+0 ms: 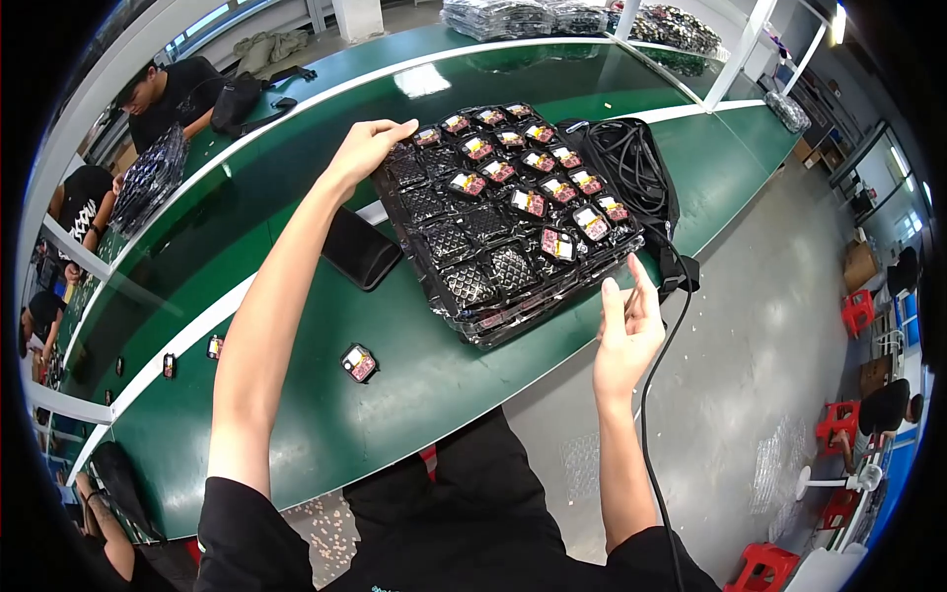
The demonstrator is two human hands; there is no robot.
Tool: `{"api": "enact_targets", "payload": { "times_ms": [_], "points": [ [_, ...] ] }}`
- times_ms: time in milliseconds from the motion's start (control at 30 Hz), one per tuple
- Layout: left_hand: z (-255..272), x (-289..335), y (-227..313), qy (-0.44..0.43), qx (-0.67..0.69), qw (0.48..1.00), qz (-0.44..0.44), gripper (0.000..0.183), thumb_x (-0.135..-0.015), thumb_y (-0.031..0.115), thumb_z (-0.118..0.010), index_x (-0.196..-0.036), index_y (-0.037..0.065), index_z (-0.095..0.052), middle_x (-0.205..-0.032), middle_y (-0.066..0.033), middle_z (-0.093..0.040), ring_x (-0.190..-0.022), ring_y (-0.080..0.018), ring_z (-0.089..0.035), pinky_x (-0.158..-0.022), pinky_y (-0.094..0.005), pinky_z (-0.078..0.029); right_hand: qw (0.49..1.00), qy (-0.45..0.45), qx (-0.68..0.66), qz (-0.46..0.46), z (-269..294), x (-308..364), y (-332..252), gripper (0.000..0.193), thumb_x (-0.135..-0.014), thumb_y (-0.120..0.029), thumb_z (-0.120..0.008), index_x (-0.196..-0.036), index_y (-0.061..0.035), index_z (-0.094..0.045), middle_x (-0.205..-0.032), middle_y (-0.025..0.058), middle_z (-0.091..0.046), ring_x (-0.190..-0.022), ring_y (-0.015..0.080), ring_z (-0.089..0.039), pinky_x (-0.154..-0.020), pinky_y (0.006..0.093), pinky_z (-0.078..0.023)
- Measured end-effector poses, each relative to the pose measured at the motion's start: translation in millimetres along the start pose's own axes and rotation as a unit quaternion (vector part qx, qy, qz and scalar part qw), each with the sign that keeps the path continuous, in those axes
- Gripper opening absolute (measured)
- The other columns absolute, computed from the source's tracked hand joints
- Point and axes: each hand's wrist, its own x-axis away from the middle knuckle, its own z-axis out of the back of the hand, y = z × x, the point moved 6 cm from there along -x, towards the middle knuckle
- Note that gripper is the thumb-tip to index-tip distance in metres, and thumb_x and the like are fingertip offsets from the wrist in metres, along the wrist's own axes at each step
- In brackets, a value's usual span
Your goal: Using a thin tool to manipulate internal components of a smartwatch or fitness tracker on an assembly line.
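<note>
A stack of black plastic blister trays [488,219] lies tilted on the green table in front of me. Small black packs with pink, yellow and white labels [528,202] fill its far and right pockets; several near-left pockets hold none. At the far-left corner my left hand [367,156] has its fingers closed on the tray's edge. My right hand [629,335] is beside the near-right corner, fingers stretched and thumb apart, holding nothing; whether a fingertip touches the tray I cannot tell. One loose labelled pack [359,363] sits on the table nearer me.
A black pouch [361,249] lies left of the stack, and a black bag with coiled cable [631,163] behind its right side. More packs [215,346] are farther left. A white divider [187,337] runs along the table. Co-workers sit at left; red stools [764,567] stand right.
</note>
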Motion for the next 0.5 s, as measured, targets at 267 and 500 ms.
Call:
{"api": "enact_targets", "payload": {
  "times_ms": [267,500],
  "points": [
    [-7.0,-9.5,-22.9,-0.07,0.114,0.99,0.036,0.043,-0.111,0.042,-0.068,-0.121,0.004,-0.083,-0.106,-0.0047,-0.081,-0.094,-0.0145,-0.07,-0.092,-0.0328,-0.052,0.959,0.005,-0.205,-0.197,-4.3,-31.4,21.2,0.058,-0.116,-0.025,-0.06,-0.167,-0.0069,-0.038,-0.087,0.0017,-0.06,-0.053,0.0044,-0.036,-0.05,0.0233,-0.027],
    [-7.7,-7.5,-24.0,-0.067,0.14,0.987,0.033,0.04,-0.111,0.04,-0.069,-0.119,0.003,-0.084,-0.105,-0.004,-0.082,-0.089,-0.0122,-0.07,-0.089,-0.031,-0.054,0.964,-0.025,-0.215,-0.156,-20.0,-33.5,21.0,0.021,-0.117,-0.026,-0.062,-0.13,-0.0095,-0.057,-0.082,-0.0069,-0.042,-0.053,0.0035,-0.036,-0.05,0.024,-0.027]
  ]
}}
